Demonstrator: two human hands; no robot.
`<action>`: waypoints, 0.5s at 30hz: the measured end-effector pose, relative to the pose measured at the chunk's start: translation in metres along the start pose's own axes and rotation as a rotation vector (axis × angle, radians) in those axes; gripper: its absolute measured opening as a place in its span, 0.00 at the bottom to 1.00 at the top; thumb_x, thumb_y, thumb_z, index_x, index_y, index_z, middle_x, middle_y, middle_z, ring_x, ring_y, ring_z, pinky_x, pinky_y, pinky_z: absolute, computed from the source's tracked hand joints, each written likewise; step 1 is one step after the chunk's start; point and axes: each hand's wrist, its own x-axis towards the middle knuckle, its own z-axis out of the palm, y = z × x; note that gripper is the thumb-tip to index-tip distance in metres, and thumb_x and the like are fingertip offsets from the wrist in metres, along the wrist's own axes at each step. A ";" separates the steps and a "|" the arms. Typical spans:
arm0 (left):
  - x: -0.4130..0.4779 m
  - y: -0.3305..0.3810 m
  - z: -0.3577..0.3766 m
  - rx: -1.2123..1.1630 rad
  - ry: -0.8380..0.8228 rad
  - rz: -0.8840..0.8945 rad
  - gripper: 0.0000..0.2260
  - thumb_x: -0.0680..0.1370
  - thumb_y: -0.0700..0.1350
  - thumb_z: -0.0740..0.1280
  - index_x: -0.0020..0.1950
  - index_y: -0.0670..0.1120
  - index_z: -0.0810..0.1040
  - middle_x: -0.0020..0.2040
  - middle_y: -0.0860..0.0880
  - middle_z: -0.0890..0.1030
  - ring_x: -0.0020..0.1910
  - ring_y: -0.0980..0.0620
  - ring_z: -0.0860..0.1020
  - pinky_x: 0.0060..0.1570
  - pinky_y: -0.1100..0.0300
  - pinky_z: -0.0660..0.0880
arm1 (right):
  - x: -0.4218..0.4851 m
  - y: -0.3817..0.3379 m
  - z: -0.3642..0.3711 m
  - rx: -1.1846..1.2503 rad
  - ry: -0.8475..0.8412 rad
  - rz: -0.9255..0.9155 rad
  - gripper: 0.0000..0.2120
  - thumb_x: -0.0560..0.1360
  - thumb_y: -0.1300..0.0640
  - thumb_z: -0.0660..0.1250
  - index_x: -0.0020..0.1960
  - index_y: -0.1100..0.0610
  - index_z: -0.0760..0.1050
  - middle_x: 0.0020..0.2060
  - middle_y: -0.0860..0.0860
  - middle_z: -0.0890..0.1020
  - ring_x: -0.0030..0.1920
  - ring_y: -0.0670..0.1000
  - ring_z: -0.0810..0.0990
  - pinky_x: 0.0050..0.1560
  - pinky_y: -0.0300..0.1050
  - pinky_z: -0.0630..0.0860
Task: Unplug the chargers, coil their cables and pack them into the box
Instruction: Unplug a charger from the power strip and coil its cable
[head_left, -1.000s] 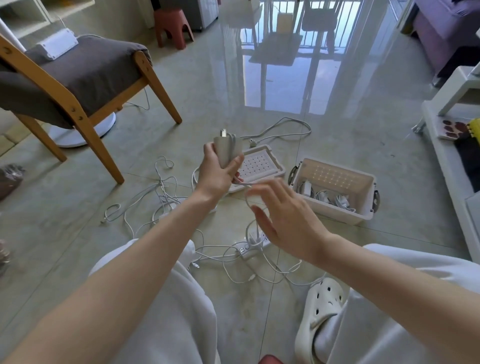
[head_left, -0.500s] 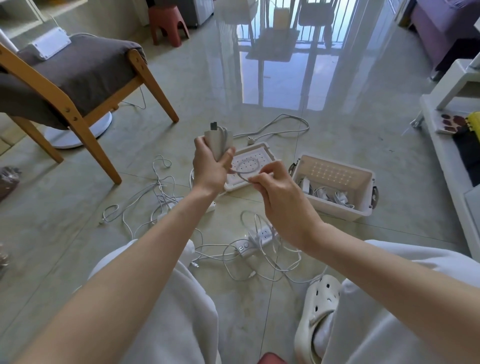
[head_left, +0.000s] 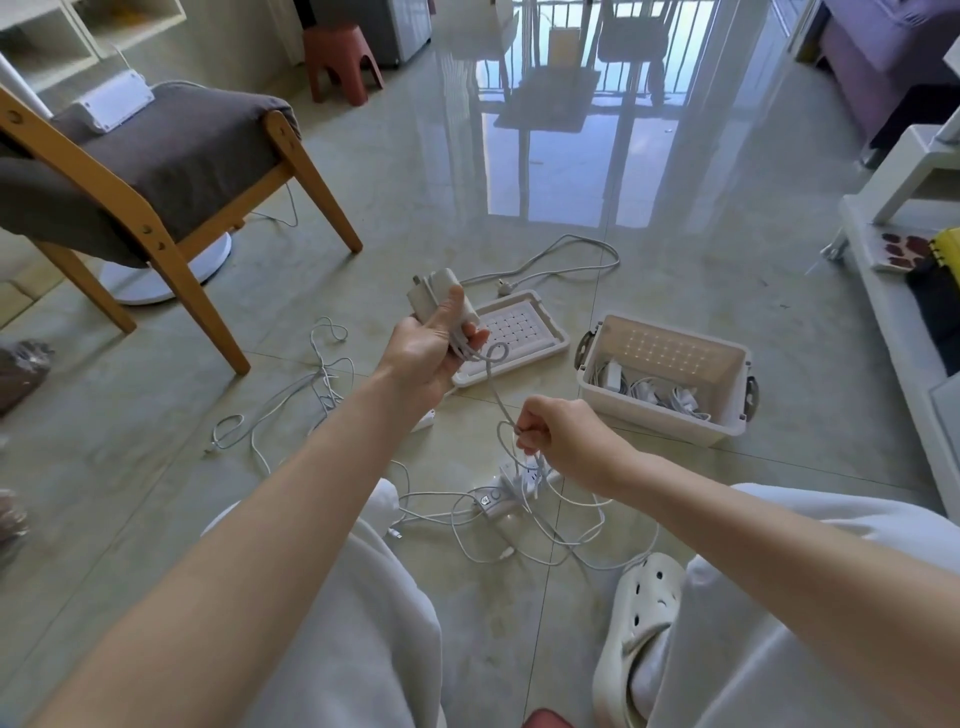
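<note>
My left hand (head_left: 431, 348) grips a white charger (head_left: 428, 299) with its prongs up and a few cable turns wrapped round it. From it a white cable (head_left: 496, 395) runs down to my right hand (head_left: 558, 434), which pinches it in a fist above the power strip (head_left: 511, 491). The white box (head_left: 665, 382) stands open on the floor to the right with several coiled chargers inside. Its lid (head_left: 511, 332) lies just behind my left hand.
Loose white cables (head_left: 291, 405) trail over the tiled floor left of my arm and around the power strip. A wooden chair (head_left: 150, 171) stands at the left, a low white table (head_left: 904, 291) at the right edge. My white clog (head_left: 641, 618) is at the bottom right.
My right hand has moved down and right, drawing the cable away from the charger. My left hand has tilted the charger and dropped slightly.
</note>
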 end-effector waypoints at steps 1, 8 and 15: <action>0.000 -0.003 0.000 0.085 -0.035 0.008 0.10 0.79 0.43 0.64 0.49 0.36 0.71 0.36 0.46 0.71 0.30 0.55 0.74 0.33 0.64 0.78 | 0.002 0.000 0.000 -0.019 0.020 -0.031 0.06 0.76 0.65 0.63 0.52 0.62 0.73 0.49 0.56 0.80 0.50 0.55 0.79 0.53 0.47 0.75; -0.003 -0.017 0.003 0.386 -0.154 0.030 0.07 0.79 0.42 0.63 0.44 0.39 0.73 0.34 0.44 0.72 0.27 0.52 0.75 0.27 0.64 0.75 | 0.004 -0.031 -0.016 0.499 0.203 -0.182 0.30 0.73 0.63 0.68 0.71 0.60 0.58 0.65 0.52 0.70 0.64 0.46 0.71 0.67 0.39 0.66; -0.004 -0.015 0.005 0.416 -0.141 0.080 0.08 0.78 0.41 0.65 0.54 0.39 0.70 0.35 0.45 0.73 0.32 0.50 0.73 0.31 0.61 0.74 | 0.003 -0.038 -0.023 0.724 0.049 0.054 0.09 0.79 0.59 0.59 0.57 0.62 0.70 0.43 0.55 0.80 0.36 0.50 0.81 0.38 0.38 0.80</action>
